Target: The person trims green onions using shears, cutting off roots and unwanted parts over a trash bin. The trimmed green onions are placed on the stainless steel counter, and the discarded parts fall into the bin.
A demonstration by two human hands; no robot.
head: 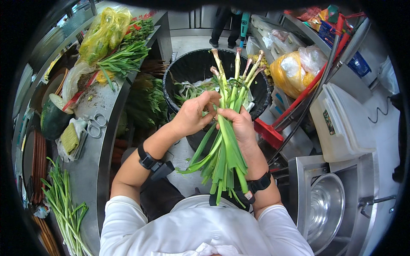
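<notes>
My right hand (238, 124) is closed around a bundle of green garlic stalks (229, 153). The pinkish root ends point away from me, and the long green leaves hang back towards my shirt. Curled close against the left side of the stalks is my left hand (198, 112), thumb and fingertips drawn together. Whether a strand lies between those fingertips is too small to tell. Beneath the root ends stands a black round bin (169, 92), holding pale and green vegetable scraps (195, 86).
A steel counter (93, 153) at left bears scissors (96, 126), a cut winter melon (54, 118), loose green stalks (64, 198) and a yellow plastic bag (105, 35). At right are a red squeegee (270, 134), a plastic tub (339, 121) and a sink with a metal basin (333, 204). A person's legs (224, 25) stand beyond.
</notes>
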